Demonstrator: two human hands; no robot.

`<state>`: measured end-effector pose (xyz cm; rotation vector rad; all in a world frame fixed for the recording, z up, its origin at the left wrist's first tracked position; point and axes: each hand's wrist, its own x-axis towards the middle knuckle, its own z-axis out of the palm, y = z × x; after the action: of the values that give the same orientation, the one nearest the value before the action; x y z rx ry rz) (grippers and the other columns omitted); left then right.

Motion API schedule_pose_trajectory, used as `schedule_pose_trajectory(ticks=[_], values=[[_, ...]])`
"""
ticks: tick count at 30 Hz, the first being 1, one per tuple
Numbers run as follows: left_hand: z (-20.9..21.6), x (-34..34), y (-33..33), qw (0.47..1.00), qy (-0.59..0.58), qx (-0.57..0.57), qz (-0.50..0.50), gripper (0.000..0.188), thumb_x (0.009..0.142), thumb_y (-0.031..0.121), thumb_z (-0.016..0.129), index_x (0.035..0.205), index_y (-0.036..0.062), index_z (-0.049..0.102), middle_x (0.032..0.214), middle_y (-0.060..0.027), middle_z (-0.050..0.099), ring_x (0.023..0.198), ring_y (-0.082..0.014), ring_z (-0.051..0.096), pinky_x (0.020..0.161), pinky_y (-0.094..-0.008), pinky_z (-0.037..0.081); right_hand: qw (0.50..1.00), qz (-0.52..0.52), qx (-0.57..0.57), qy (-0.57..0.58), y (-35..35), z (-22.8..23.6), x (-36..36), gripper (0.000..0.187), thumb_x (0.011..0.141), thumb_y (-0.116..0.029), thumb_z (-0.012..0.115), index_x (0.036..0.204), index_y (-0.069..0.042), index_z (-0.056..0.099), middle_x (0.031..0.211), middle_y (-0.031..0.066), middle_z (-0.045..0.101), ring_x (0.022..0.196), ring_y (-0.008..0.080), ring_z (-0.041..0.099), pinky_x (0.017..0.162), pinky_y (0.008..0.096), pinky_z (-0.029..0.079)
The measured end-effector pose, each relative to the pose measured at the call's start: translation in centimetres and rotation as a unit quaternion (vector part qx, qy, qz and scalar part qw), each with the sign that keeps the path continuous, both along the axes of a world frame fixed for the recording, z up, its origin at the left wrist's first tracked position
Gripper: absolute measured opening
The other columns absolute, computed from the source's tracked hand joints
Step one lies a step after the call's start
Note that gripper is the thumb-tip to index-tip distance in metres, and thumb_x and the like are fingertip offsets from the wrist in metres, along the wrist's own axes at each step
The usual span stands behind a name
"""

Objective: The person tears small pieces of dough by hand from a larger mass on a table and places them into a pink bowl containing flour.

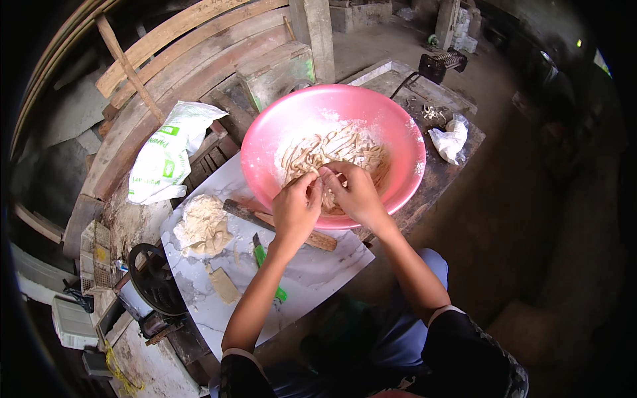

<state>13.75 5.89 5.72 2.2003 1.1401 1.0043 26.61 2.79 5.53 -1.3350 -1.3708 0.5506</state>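
Note:
A wide pink basin (405,156) holds a heap of floured dough strips (332,147). Over the basin's near side, my left hand (296,202) and my right hand (353,194) meet with fingertips pinched together. Between them shows a bit of pale dough strip; the fingers hide most of it. Left of the basin lies a floury lump of dough (203,225) on a marbled white sheet (325,272). A wooden stick (321,240) rests beside the basin, partly behind my left wrist. A green utility knife (259,252) lies under my left forearm, near a flat dough piece (224,285).
A white and green flour bag (171,156) leans at the left. Below it stands a machine with a black handwheel (156,278). Right of the basin, a white plastic bag (451,139) and dough scraps (433,114) lie on the table. Wooden planks (199,50) line the back left.

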Motion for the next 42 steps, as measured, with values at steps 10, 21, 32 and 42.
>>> schedule_pose_trajectory(ticks=[10, 21, 32, 42], values=[[1.2, -0.5, -1.0, 0.998, 0.05, 0.023, 0.038, 0.02, 0.085, 0.024, 0.056, 0.091, 0.0073, 0.064, 0.074, -0.0147, 0.064, 0.068, -0.033, 0.061, 0.061, -0.0391, 0.046, 0.999, 0.016, -0.016, 0.038, -0.5, 0.9, 1.2, 0.016, 0.077, -0.009, 0.064, 0.088, 0.002, 0.067, 0.073, 0.0135, 0.066, 0.062, 0.018, 0.06, 0.061, 0.0316, 0.048], [2.0, -0.4, -1.6, 0.994, 0.005, -0.064, 0.084, 0.02, 0.087, 0.029, 0.054, 0.091, 0.0126, 0.065, 0.071, -0.0056, 0.065, 0.062, -0.0213, 0.061, 0.056, -0.0322, 0.043, 0.98, -0.159, 0.086, 0.088, -2.2, 2.4, 4.4, 0.015, 0.082, -0.006, 0.062, 0.093, 0.002, 0.065, 0.069, 0.0064, 0.064, 0.053, 0.007, 0.052, 0.048, 0.0213, 0.04], [1.4, -1.0, -1.9, 0.994, 0.045, 0.03, 0.095, 0.031, 0.086, 0.038, 0.054, 0.079, 0.0105, 0.066, 0.053, -0.006, 0.053, 0.051, -0.0255, 0.053, 0.051, -0.036, 0.039, 0.995, -0.074, 0.031, -0.052, -3.9, 2.7, 5.1, 0.017, 0.075, -0.003, 0.062, 0.09, 0.004, 0.064, 0.082, 0.0154, 0.064, 0.069, 0.0223, 0.059, 0.065, 0.0324, 0.047], [1.6, -0.8, -2.4, 0.992, 0.033, 0.01, 0.124, 0.022, 0.081, 0.027, 0.065, 0.078, 0.0056, 0.066, 0.056, -0.0043, 0.057, 0.05, -0.0159, 0.053, 0.053, -0.0267, 0.039, 0.967, -0.129, 0.089, -0.2, -4.3, 2.6, 5.1, 0.019, 0.072, -0.001, 0.062, 0.091, -0.001, 0.064, 0.082, 0.0142, 0.058, 0.078, 0.0275, 0.056, 0.073, 0.0358, 0.045]])
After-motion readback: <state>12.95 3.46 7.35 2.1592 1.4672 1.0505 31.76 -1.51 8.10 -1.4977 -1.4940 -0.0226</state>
